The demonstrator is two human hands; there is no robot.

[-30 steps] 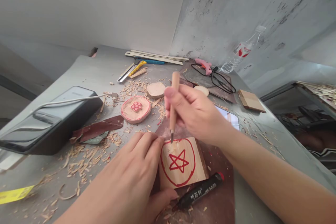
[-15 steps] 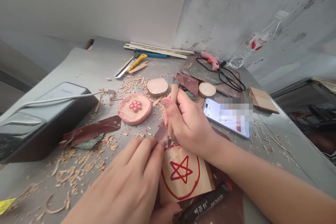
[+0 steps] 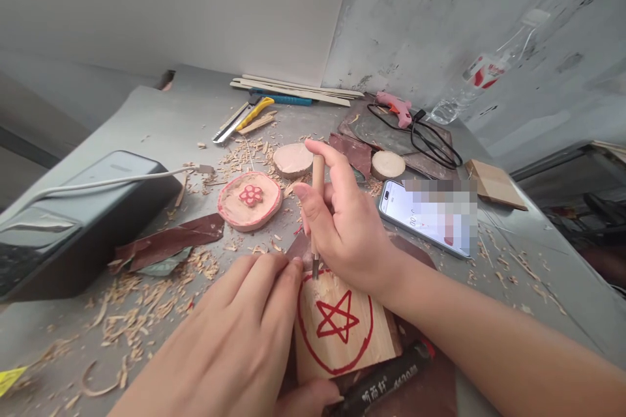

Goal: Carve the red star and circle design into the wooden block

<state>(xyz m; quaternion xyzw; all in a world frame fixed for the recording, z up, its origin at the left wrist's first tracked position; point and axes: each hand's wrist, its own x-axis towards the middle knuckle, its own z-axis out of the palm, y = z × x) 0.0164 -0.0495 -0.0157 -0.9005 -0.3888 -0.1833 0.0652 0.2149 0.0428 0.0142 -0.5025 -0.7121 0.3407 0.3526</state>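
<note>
A wood-carving chisel (image 3: pixel 318 172) with a light wooden handle is gripped in my right hand (image 3: pixel 349 228), its index finger lifted near the handle's top. The chisel's metal tip stands on the upper left of a pale wooden block (image 3: pixel 364 339), by a red circle drawn around a red star. My left hand (image 3: pixel 244 326) braces the block's left side, its fingers at the far corner and its thumb along the near edge. Beneath the block lies a dark red-brown sheet (image 3: pixel 433 371). A black marker (image 3: pixel 386 381) rests by the near edge.
Wood shavings litter the grey table around a carved disc (image 3: pixel 250 202) with a red flower. Farther off are a yellow cutter (image 3: pixel 254 114), two plain discs, a pink glue gun (image 3: pixel 396 107) and a bottle (image 3: pixel 482 71). A phone (image 3: pixel 425 215) lies right; a dark box (image 3: pixel 88 221) stands left.
My right index finger has lifted away from the chisel handle, which stands more upright. The chisel tip has shifted slightly toward me. My left hand still holds the block.
</note>
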